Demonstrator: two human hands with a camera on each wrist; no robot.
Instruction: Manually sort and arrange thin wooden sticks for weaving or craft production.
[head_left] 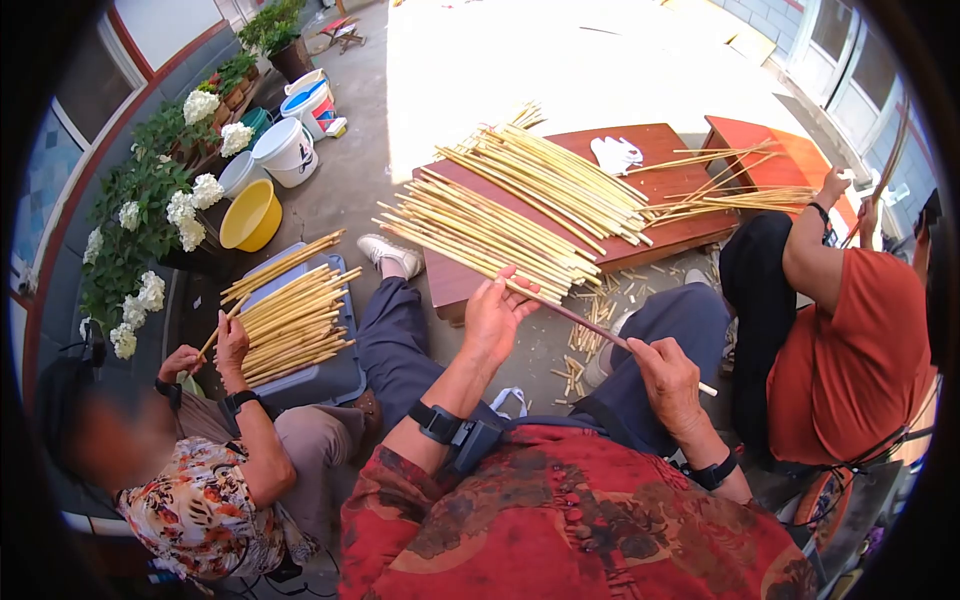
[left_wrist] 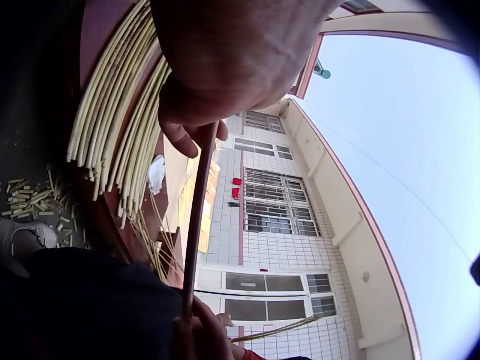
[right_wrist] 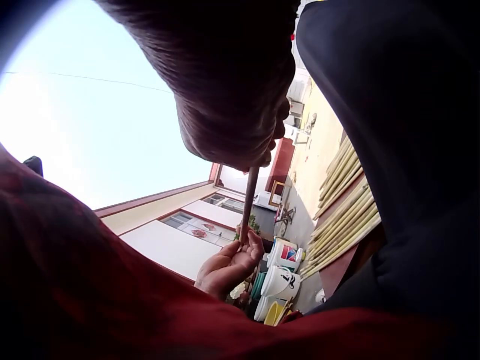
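Note:
A long thin stick point(head_left: 590, 325) runs between my two hands, dark brown in the shade, with a pale end point(head_left: 708, 389) past the right hand. My right hand point(head_left: 668, 385) grips it near that end, above my right thigh. Farther along, my left hand point(head_left: 495, 318) holds it lightly, palm turned up and fingers loosely bent round it; the left wrist view has the stick point(left_wrist: 198, 217) emerging under that hand's fingers. Beyond the left hand lie rows of pale peeled sticks point(head_left: 490, 225) on a low red-brown table point(head_left: 450, 290).
A white glove point(head_left: 615, 155) lies on the table. Short cut pieces point(head_left: 590, 335) litter the ground by my feet. At left a person point(head_left: 200, 480) handles a stick over a grey bin point(head_left: 350, 385) topped with sticks; another person point(head_left: 850, 350) sits close at right. Buckets point(head_left: 285, 152) stand beyond.

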